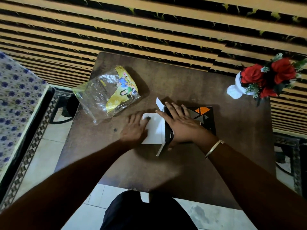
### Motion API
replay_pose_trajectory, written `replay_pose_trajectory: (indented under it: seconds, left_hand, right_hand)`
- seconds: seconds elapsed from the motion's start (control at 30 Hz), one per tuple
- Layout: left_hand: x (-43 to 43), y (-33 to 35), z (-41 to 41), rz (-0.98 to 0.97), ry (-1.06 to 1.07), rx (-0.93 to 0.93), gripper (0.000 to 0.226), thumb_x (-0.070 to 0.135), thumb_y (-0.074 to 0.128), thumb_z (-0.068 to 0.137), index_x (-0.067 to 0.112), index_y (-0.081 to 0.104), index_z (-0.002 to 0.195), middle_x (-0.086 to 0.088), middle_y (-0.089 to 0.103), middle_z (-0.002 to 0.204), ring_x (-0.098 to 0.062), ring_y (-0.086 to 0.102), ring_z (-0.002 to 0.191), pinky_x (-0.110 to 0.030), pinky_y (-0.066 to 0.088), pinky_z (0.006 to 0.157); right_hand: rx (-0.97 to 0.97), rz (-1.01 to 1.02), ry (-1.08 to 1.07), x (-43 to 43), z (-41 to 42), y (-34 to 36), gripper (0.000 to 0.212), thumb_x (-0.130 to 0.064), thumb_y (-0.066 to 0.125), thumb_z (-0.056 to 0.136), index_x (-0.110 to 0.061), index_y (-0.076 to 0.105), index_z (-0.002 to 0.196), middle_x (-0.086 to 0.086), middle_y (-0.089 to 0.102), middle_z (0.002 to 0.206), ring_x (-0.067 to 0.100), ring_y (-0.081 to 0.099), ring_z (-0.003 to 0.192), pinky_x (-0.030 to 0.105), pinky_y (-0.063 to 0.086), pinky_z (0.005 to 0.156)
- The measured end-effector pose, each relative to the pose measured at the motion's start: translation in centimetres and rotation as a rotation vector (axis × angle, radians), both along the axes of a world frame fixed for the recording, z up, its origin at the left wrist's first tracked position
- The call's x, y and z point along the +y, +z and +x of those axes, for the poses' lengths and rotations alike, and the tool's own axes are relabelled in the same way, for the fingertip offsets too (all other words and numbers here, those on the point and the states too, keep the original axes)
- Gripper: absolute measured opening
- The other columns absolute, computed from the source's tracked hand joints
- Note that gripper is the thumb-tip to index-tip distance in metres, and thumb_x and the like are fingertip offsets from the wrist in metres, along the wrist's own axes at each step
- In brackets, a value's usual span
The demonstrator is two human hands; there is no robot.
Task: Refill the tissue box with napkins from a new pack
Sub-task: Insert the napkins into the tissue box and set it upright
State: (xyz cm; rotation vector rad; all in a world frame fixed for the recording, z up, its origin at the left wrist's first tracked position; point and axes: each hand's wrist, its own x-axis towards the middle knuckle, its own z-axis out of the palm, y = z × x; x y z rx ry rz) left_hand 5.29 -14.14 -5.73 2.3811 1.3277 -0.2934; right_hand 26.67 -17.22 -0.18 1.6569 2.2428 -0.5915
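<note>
A black tissue box (206, 117) with orange and grey triangles lies on its side on the brown table (182, 163). Its left end is open, with white flaps (159, 103) spread out. A white stack of napkins (154, 130) sticks out of that open end. My left hand (135, 128) lies flat against the napkins, fingers on the stack. My right hand (181, 123) rests flat on top of the box near the open end, thumb down its near side. The clear and yellow plastic napkin pack (108, 95) lies crumpled at the table's back left.
A white vase of red artificial roses (259, 78) stands at the table's back right corner. A striped wall runs behind the table. A surface with a blue-flowered cloth (15, 97) is at the left. Tiled floor and my dark-clothed legs (146, 213) show below.
</note>
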Motion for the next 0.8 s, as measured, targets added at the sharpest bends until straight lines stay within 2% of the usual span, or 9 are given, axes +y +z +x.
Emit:
replay_pose_trajectory:
  seconds: [0.07,0.13,0.27,0.37,0.47,0.57,0.63,0.73,0.8]
  left_hand:
    - [-0.7,-0.6,-1.9,-0.001,0.340,-0.107,0.066,0.043,0.060,0.090,0.015,0.038,0.145,-0.018,0.038,0.145,-0.038,0.041,0.130,-0.049,0.037,0.105]
    - [-1.2,-0.8,-2.3,-0.101,0.554,-0.261,0.062,0.039,0.069,0.085,0.014,0.044,0.136,-0.014,0.052,0.131,-0.035,0.051,0.119,-0.043,0.044,0.093]
    - [-2.0,-0.3,-1.3,-0.282,0.619,-0.421,0.048,0.017,0.067,0.086,0.009,0.053,0.132,-0.013,0.068,0.124,-0.033,0.066,0.107,-0.036,0.052,0.084]
    - [-2.2,-0.4,-0.9,-0.309,0.678,-0.434,0.039,0.011,0.062,0.089,0.006,0.058,0.127,-0.012,0.071,0.117,-0.024,0.063,0.091,-0.028,0.045,0.073]
    - [-2.1,-0.6,-1.0,-0.325,0.745,-0.469,0.034,0.009,0.062,0.088,0.007,0.062,0.122,-0.011,0.071,0.110,-0.021,0.061,0.086,-0.026,0.043,0.071]
    - [-2.3,-0.5,-0.8,-0.337,0.785,-0.513,0.031,0.012,0.060,0.089,0.008,0.062,0.120,-0.011,0.069,0.109,-0.031,0.065,0.093,-0.037,0.055,0.076]
    - [-2.6,0.4,-0.3,-0.343,0.794,-0.572,0.027,0.012,0.057,0.093,0.008,0.059,0.120,-0.004,0.065,0.105,-0.025,0.062,0.090,-0.032,0.052,0.072]
    - [-3.3,1.3,0.9,-0.395,0.812,-0.717,0.023,0.033,0.051,0.102,0.014,0.058,0.114,0.000,0.066,0.098,-0.016,0.064,0.082,-0.021,0.048,0.061]
    - [-3.8,1.5,1.8,-0.445,0.832,-0.813,0.032,0.051,0.046,0.100,0.022,0.058,0.107,-0.001,0.069,0.094,-0.025,0.067,0.081,-0.034,0.054,0.063]
  right_hand:
    - [-0.010,0.038,0.015,0.0,-0.7,-0.9,0.145,-0.081,0.073,0.043,-0.036,-0.010,0.154,0.016,-0.015,0.164,0.036,-0.016,0.151,0.060,-0.008,0.119]
    - [-0.020,0.063,0.028,0.0,-1.3,-1.5,0.144,-0.086,0.067,0.043,-0.036,-0.010,0.154,0.018,-0.013,0.164,0.036,-0.017,0.151,0.063,-0.009,0.118]
    - [0.025,0.085,-0.020,0.1,-1.9,-1.8,0.141,-0.083,0.069,0.045,-0.036,-0.007,0.154,0.016,0.002,0.163,0.036,-0.010,0.151,0.065,-0.008,0.117]
    - [0.043,0.122,-0.046,0.1,-2.0,-1.7,0.137,-0.075,0.071,0.050,-0.027,-0.002,0.155,0.013,0.012,0.159,0.036,0.002,0.151,0.065,-0.005,0.118]
    - [0.016,0.143,-0.033,-0.1,-1.8,-1.9,0.129,-0.072,0.067,0.055,-0.016,0.008,0.154,0.012,0.012,0.159,0.034,0.005,0.150,0.063,-0.004,0.119]
    - [0.002,0.177,-0.018,-0.2,-1.7,-2.1,0.104,-0.066,0.063,0.061,-0.014,0.030,0.146,0.011,0.016,0.158,0.036,0.007,0.149,0.063,-0.003,0.119]
    - [0.016,0.224,-0.021,-0.3,-1.7,-2.4,0.082,-0.057,0.061,0.065,-0.016,0.043,0.134,0.012,0.019,0.158,0.037,0.008,0.150,0.063,-0.001,0.119]
    - [0.037,0.272,-0.020,-0.5,-1.7,-3.1,0.069,-0.051,0.058,0.066,-0.017,0.046,0.126,0.012,0.018,0.159,0.036,0.005,0.151,0.063,-0.002,0.119]
    - [0.079,0.259,-0.040,-0.6,-1.6,-3.4,0.072,-0.051,0.057,0.069,-0.018,0.041,0.131,0.011,0.014,0.161,0.033,0.000,0.153,0.060,-0.005,0.121]
